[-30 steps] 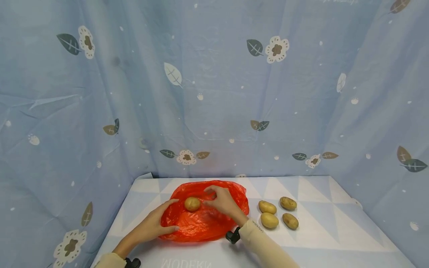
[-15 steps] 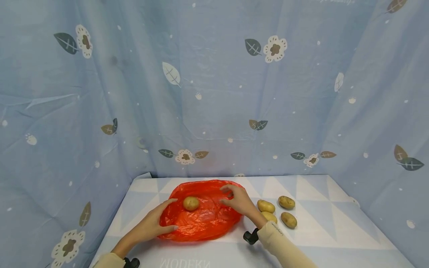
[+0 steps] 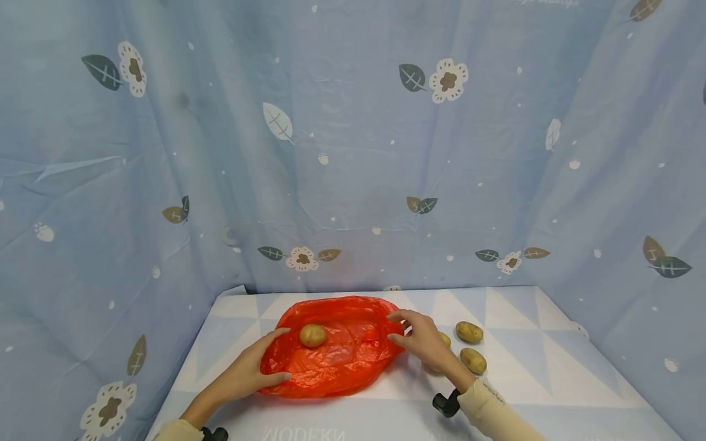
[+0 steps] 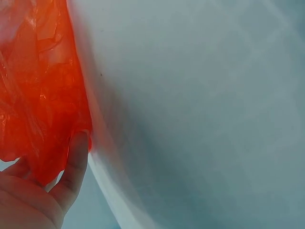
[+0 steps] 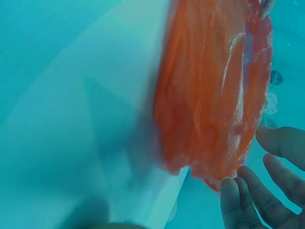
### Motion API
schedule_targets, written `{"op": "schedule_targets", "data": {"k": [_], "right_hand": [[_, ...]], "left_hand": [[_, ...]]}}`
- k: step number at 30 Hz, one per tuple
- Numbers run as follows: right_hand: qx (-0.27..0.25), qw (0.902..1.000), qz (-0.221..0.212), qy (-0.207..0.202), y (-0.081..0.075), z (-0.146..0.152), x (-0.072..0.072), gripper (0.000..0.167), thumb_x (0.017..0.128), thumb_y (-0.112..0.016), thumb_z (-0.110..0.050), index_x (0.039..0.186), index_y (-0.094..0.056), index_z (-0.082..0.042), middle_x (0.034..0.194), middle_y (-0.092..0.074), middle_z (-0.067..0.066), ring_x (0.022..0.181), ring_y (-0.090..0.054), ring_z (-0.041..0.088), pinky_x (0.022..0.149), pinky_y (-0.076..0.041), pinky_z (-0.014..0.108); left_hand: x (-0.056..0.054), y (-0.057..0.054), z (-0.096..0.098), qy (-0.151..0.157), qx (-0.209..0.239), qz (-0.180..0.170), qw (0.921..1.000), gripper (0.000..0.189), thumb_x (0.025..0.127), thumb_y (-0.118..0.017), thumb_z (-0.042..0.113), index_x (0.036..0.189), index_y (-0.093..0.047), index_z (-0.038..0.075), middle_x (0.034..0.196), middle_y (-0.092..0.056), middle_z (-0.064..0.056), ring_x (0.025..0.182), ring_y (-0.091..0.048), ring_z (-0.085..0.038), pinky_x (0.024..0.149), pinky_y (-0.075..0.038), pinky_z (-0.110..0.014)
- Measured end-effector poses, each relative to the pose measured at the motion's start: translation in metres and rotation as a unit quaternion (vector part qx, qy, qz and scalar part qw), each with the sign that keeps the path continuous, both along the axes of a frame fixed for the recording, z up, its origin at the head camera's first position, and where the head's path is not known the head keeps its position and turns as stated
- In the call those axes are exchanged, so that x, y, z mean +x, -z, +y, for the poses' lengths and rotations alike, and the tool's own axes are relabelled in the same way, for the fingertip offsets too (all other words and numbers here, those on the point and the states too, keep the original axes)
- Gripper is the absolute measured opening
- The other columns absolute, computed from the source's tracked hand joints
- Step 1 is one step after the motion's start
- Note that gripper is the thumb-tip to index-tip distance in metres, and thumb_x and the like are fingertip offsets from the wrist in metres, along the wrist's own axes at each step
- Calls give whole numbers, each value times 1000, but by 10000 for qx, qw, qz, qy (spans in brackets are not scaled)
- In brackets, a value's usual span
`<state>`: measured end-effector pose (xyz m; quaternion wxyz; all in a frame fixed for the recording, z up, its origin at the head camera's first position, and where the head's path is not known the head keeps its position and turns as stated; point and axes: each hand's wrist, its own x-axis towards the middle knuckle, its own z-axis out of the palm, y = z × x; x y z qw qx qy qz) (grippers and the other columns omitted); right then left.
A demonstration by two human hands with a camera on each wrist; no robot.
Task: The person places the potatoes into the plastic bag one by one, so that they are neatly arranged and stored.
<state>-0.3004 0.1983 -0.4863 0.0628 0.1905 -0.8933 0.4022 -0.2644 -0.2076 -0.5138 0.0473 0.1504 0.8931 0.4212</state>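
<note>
A red plastic bag (image 3: pixel 331 373) lies spread wide on the table with a single potato (image 3: pixel 312 335) in it, left of its middle. My left hand (image 3: pixel 250 367) spans the bag's left end, thumb and fingers widely spread. In the left wrist view the thumb (image 4: pixel 74 171) rests against the bag's edge. At the opposite end, my right hand (image 3: pixel 421 337) hovers by the bag's right rim with loosely bent fingers and nothing between them. The right wrist view has its fingertips (image 5: pixel 231 188) right at the bag's edge.
Right of the bag lie loose potatoes, one at the back (image 3: pixel 469 332) and one nearer (image 3: pixel 473 361). Others are partly hidden behind the right hand and wrist. A blue patterned curtain (image 3: pixel 353 153) surrounds the table (image 3: pixel 529 355) at the back and sides.
My right hand has moved to the right, from over the middle of the bag to its right rim, now covering some loose potatoes. The left hand stays at the bag's left end.
</note>
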Motion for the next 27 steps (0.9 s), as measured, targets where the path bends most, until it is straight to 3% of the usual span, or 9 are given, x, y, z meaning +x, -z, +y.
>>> {"op": "schedule_targets", "data": {"k": [9, 17, 21, 27], "right_hand": [[137, 9984, -159, 529, 2, 21, 13, 35, 86, -84, -14, 120, -73, -13, 111, -71, 4, 96, -64, 25, 79, -57, 30], [110, 9981, 306, 532, 7, 38, 24, 37, 83, -86, -8, 117, -72, -12, 105, -72, 1, 84, -64, 24, 78, -61, 32], [-19, 9978, 270, 610, 9, 46, 29, 36, 82, -87, -6, 115, -72, -9, 106, -73, 7, 87, -68, 28, 79, -62, 35], [5, 9964, 195, 830, 11, 62, 36, 38, 81, -88, -7, 116, -73, -9, 109, -73, 10, 92, -69, 28, 76, -59, 28]], "left_hand": [[0, 1, -1, -84, -20, -4, 10000, 92, 78, -90, 40, 154, -43, 17, 153, -47, -15, 133, -51, -41, 97, -55, -56], [0, 3, -2, -15, 30, 47, 10000, 91, 79, -89, 39, 154, -42, 18, 153, -47, -14, 132, -52, -40, 97, -55, -56], [0, 3, -3, 4, 25, 71, 10000, 91, 79, -89, 40, 154, -42, 17, 153, -47, -13, 133, -51, -40, 97, -54, -56], [-1, 2, -3, 6, 42, 32, 10000, 91, 80, -89, 39, 155, -42, 17, 153, -47, -13, 133, -51, -40, 97, -55, -56]]}}
